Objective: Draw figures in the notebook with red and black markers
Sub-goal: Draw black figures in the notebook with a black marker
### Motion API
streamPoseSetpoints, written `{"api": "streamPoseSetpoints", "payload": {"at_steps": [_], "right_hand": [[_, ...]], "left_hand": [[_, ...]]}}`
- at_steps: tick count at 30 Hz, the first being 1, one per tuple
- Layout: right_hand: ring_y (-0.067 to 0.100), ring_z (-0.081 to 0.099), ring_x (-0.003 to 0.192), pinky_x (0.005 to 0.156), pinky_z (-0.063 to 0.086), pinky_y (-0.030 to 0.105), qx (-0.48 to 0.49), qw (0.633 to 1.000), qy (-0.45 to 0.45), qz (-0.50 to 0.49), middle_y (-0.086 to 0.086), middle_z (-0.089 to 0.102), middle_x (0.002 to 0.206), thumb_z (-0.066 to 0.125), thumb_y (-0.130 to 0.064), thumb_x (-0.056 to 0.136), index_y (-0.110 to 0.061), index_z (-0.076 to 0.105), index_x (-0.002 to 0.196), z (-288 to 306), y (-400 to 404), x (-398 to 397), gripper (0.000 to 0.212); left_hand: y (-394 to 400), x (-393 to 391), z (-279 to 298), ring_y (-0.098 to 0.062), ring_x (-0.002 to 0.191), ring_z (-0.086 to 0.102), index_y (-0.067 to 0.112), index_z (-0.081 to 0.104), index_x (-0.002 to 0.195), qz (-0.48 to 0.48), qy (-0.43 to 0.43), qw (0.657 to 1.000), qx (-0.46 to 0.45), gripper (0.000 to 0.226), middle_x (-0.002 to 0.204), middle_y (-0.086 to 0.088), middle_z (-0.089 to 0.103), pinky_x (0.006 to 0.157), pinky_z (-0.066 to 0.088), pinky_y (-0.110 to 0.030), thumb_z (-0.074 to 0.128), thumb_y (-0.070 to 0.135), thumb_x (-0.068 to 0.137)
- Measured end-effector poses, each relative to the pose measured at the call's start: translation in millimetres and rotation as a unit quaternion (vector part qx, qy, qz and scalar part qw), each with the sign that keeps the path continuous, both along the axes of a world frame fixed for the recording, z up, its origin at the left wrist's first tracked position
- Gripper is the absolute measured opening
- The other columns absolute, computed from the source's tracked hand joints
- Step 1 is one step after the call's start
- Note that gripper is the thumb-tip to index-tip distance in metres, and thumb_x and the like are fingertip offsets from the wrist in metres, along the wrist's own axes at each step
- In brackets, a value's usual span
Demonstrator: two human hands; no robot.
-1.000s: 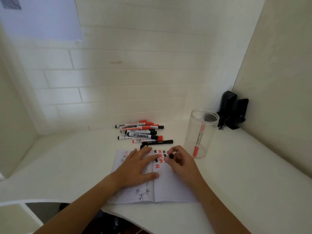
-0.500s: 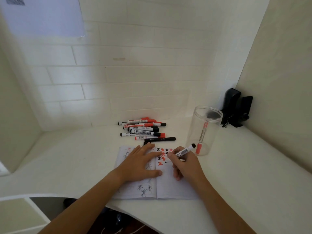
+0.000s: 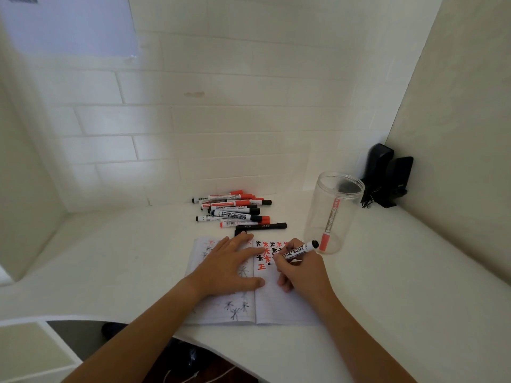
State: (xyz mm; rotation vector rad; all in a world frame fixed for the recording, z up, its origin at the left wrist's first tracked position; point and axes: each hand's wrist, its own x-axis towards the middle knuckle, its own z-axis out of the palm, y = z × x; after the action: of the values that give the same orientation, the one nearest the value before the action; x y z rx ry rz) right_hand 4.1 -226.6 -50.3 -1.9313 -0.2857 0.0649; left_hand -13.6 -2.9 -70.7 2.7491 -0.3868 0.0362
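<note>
Two bare hands work over an open notebook (image 3: 276,310) that lies flat on a smooth white surface (image 3: 401,286) near its curved front edge. The left hand (image 3: 229,264) rests palm-down on the left page, fingers straight and spread, thumb extended toward the centre fold, pressing the thin lined paper flat. The right hand (image 3: 298,269) grips a black marker (image 3: 297,251), a slim cylinder with a white printed barrel and a black rear end; the fingers curl round the barrel, and the tip meets the right page beside rows of small star-shaped figures (image 3: 266,248) drawn in alternating red and black ink. Fainter black stars show on the left page, partly under the left hand. Beyond the notebook lies a loose pile of markers (image 3: 235,211), cylindrical, with white barrels and red or black caps, most lying roughly parallel. To the right of the notebook stands a clear plastic cylindrical jar (image 3: 336,214), upright and uncapped, containing one red marker (image 3: 329,225) that leans against its wall. A matte black object (image 3: 387,178) sits in the corner behind the jar; its type cannot be determined. The walls carry white rectangular brick-pattern tiles.
</note>
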Motion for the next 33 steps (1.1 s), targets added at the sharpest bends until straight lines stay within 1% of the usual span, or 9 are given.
{"api": "streamPoseSetpoints", "payload": {"at_steps": [4, 12, 15, 18, 23, 26, 29, 31, 33], "right_hand": [[0.029, 0.064, 0.045, 0.05, 0.057, 0.035, -0.009, 1.0, -0.001, 0.003, 0.012, 0.07, 0.059, 0.07, -0.022, 0.097, -0.009, 0.059, 0.09, 0.2, 0.6, -0.3, 0.018], [0.03, 0.069, 0.048, 0.051, 0.059, 0.032, -0.01, 1.0, -0.004, -0.027, 0.012, 0.07, 0.057, 0.067, -0.016, 0.097, -0.003, 0.058, 0.09, 0.7, -0.5, -0.5, 0.017], [0.028, 0.068, 0.048, 0.051, 0.059, 0.032, -0.01, 1.0, -0.009, -0.021, 0.012, 0.07, 0.057, 0.067, -0.017, 0.098, -0.005, 0.058, 0.09, 1.1, -0.6, -1.1, 0.017], [0.028, 0.067, 0.047, 0.051, 0.058, 0.033, -0.014, 1.0, -0.008, -0.013, 0.012, 0.07, 0.058, 0.067, -0.018, 0.098, -0.007, 0.059, 0.09, 1.1, -0.5, -1.5, 0.016], [0.026, 0.065, 0.045, 0.049, 0.056, 0.031, -0.015, 1.0, -0.002, -0.009, 0.014, 0.069, 0.056, 0.068, -0.015, 0.096, -0.005, 0.059, 0.088, 1.5, -0.1, -1.4, 0.016], [0.028, 0.065, 0.045, 0.049, 0.055, 0.031, -0.015, 1.0, -0.004, -0.014, 0.014, 0.068, 0.055, 0.066, -0.016, 0.096, -0.006, 0.058, 0.086, 1.0, -0.6, -1.5, 0.016], [0.027, 0.066, 0.046, 0.049, 0.056, 0.031, -0.014, 1.0, -0.009, -0.018, 0.013, 0.069, 0.056, 0.066, -0.017, 0.097, -0.007, 0.058, 0.087, -0.1, -1.4, -1.1, 0.016], [0.027, 0.068, 0.047, 0.05, 0.057, 0.031, -0.018, 1.0, -0.01, -0.019, 0.012, 0.07, 0.057, 0.065, -0.017, 0.097, -0.006, 0.059, 0.087, -0.2, -1.2, -0.8, 0.016], [0.026, 0.068, 0.047, 0.049, 0.056, 0.028, -0.019, 0.999, -0.01, -0.026, 0.012, 0.07, 0.056, 0.064, -0.016, 0.097, -0.004, 0.059, 0.087, 0.3, -1.0, -1.1, 0.016]], "left_hand": [[-0.4, -1.1, 0.2, -0.009, 0.151, 0.006, 0.054, 0.027, 0.151, 0.0, -0.002, 1.0, 0.0, 0.08, 0.166, 0.016, 0.006, 0.125, 0.005, -0.043, 0.051, 0.082, 0.08], [1.7, 0.4, -4.1, -0.008, 0.152, 0.003, 0.056, 0.023, 0.151, -0.003, -0.007, 1.0, 0.003, 0.081, 0.166, 0.016, 0.005, 0.126, 0.002, -0.043, 0.044, 0.086, 0.079], [1.3, 0.5, -3.7, -0.007, 0.152, 0.003, 0.056, 0.022, 0.151, -0.001, -0.007, 1.0, 0.004, 0.081, 0.165, 0.017, 0.004, 0.126, 0.002, -0.043, 0.045, 0.086, 0.079], [0.2, -1.4, -1.8, -0.008, 0.151, 0.005, 0.055, 0.024, 0.15, 0.001, -0.004, 1.0, 0.004, 0.079, 0.165, 0.017, 0.005, 0.125, 0.002, -0.041, 0.048, 0.084, 0.08], [0.2, -1.3, -1.3, -0.012, 0.152, 0.006, 0.055, 0.024, 0.151, 0.002, -0.003, 1.0, 0.003, 0.081, 0.165, 0.017, 0.005, 0.125, 0.002, -0.041, 0.046, 0.086, 0.079], [0.0, -1.8, -1.0, -0.013, 0.152, 0.007, 0.055, 0.024, 0.15, 0.003, -0.004, 1.0, 0.005, 0.08, 0.165, 0.016, 0.005, 0.125, 0.003, -0.041, 0.047, 0.085, 0.079], [-0.7, -2.7, 0.5, -0.012, 0.152, 0.005, 0.054, 0.024, 0.151, 0.002, 0.001, 1.0, 0.006, 0.079, 0.166, 0.016, 0.004, 0.125, 0.001, -0.04, 0.049, 0.082, 0.081], [-0.2, -2.1, -0.1, -0.011, 0.153, 0.003, 0.054, 0.024, 0.151, 0.0, 0.003, 1.0, 0.005, 0.08, 0.166, 0.015, 0.004, 0.126, 0.001, -0.042, 0.047, 0.084, 0.08], [0.6, -1.3, -1.2, -0.011, 0.153, 0.002, 0.055, 0.023, 0.151, -0.002, 0.002, 1.0, 0.002, 0.081, 0.166, 0.016, 0.004, 0.126, 0.002, -0.044, 0.045, 0.085, 0.079]]}}
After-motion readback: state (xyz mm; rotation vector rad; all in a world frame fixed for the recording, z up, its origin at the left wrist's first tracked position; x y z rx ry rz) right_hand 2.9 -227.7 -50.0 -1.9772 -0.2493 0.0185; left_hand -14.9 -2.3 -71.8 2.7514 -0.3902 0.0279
